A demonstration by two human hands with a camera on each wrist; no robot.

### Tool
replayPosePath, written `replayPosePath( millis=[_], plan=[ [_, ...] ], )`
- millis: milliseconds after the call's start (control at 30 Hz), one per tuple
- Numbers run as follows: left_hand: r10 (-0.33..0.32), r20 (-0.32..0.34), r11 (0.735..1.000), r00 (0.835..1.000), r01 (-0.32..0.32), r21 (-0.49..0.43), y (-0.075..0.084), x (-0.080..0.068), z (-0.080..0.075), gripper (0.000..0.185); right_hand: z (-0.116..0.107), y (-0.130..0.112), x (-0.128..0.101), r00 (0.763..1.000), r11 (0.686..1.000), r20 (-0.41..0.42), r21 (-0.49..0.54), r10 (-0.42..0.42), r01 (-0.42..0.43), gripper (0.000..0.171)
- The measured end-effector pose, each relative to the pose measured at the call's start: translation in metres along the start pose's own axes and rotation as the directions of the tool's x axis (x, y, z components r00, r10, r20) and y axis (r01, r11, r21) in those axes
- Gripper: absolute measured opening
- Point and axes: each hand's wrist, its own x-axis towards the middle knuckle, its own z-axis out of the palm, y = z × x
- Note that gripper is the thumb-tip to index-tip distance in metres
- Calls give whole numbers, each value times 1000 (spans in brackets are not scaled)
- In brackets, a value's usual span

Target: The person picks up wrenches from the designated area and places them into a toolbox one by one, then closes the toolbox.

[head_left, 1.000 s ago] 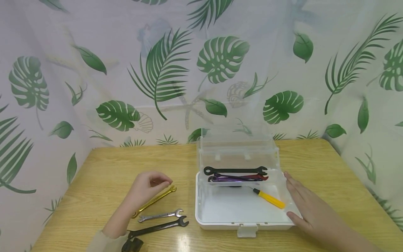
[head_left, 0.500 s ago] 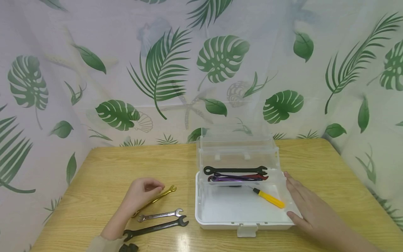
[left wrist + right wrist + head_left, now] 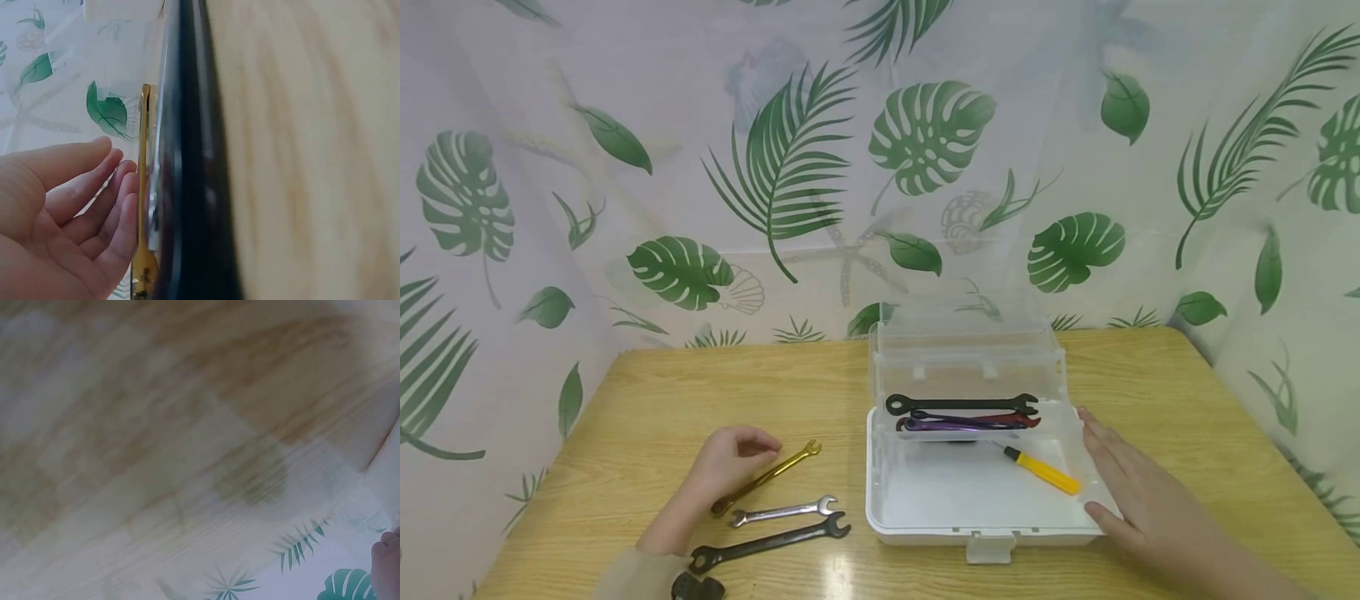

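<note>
My left hand (image 3: 733, 462) hovers beside a gold wrench (image 3: 787, 465), its fingers loosely bent and nothing between them. In the left wrist view, the thumb and fingertips (image 3: 128, 187) stand apart, close to the gold wrench (image 3: 143, 200); whether they touch it I cannot tell. Nearer me lie a silver wrench (image 3: 782, 511) and a longer black wrench (image 3: 767, 545). My right hand (image 3: 1142, 496) rests with straight fingers on the right side of a white toolbox (image 3: 874, 500), whose clear lid is raised. A yellow-handled screwdriver (image 3: 1047, 472) lies inside.
Several wrenches lie toward the toolbox's back, among them a black one (image 3: 962, 405) and a purple one (image 3: 951, 426). A latch (image 3: 989, 548) hangs at its front. Behind the wooden table (image 3: 760, 383) hangs a leaf-patterned cloth (image 3: 820, 183). The right wrist view is mostly blurred table.
My left hand has drawn back to the left and slightly down, exposing more of the gold and black wrenches. The right hand and the toolbox have stayed in place.
</note>
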Motion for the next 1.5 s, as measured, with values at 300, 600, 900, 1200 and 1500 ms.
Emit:
replayPosePath(
  millis=[300, 600, 900, 1200, 1500],
  plan=[
    [46, 72, 999, 996, -47, 22, -5, 7, 2, 10, -2, 0, 0, 999, 999, -22, 18, -26, 26, 91],
    [102, 102, 993, 989, -108, 53, -8, 14, 5, 17, -2, 0, 1, 999, 1000, -30, 26, -18, 19, 90],
    [94, 89, 987, 992, -104, 124, 2, 7, 5, 14, -2, -1, 2, 1000, 1000, -7, 21, 3, -3, 89],
    [75, 70, 990, 995, -83, 113, 2, 5, 8, 10, -1, 0, 2, 1000, 1000, -16, 18, -17, 18, 89],
    [73, 56, 986, 996, -80, 144, 4, 2, 11, 11, -1, -1, 2, 1000, 1000, -8, 7, -14, 14, 90]
  ],
)
